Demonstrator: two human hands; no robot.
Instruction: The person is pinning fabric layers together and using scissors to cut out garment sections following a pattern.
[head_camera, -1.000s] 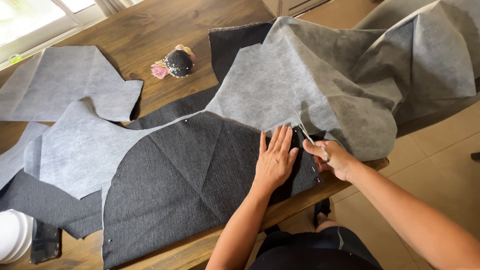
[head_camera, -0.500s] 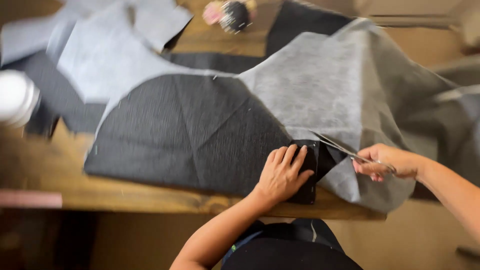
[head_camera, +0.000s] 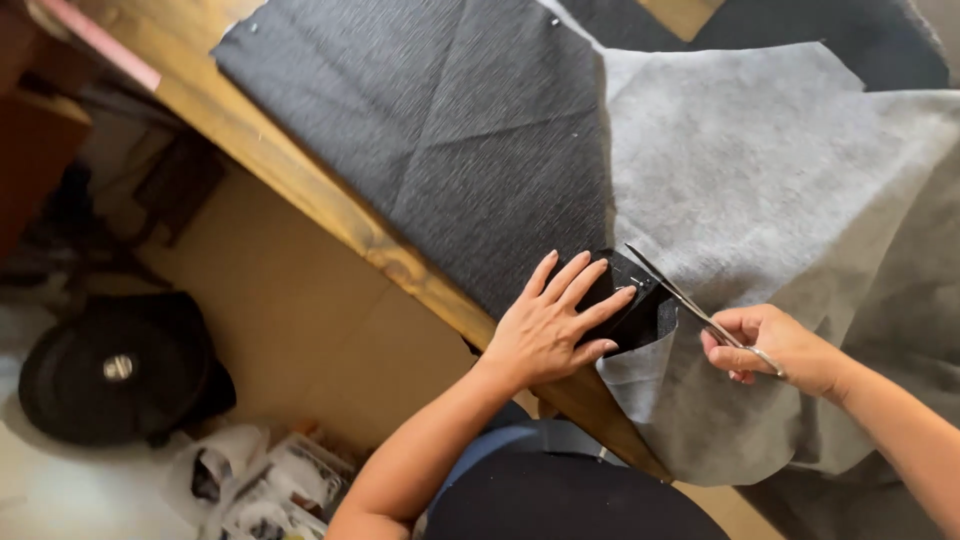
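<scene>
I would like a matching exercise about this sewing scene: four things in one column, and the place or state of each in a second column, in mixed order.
Things:
1. left hand
2. right hand
3. dark fabric
4. round black object

Places or states:
A. lies on the floor
B. holds scissors
C. spread on the wooden table
D. pressed flat on the dark fabric near its corner

Pairs: 1-D, 2-B, 3-C, 4-A
</scene>
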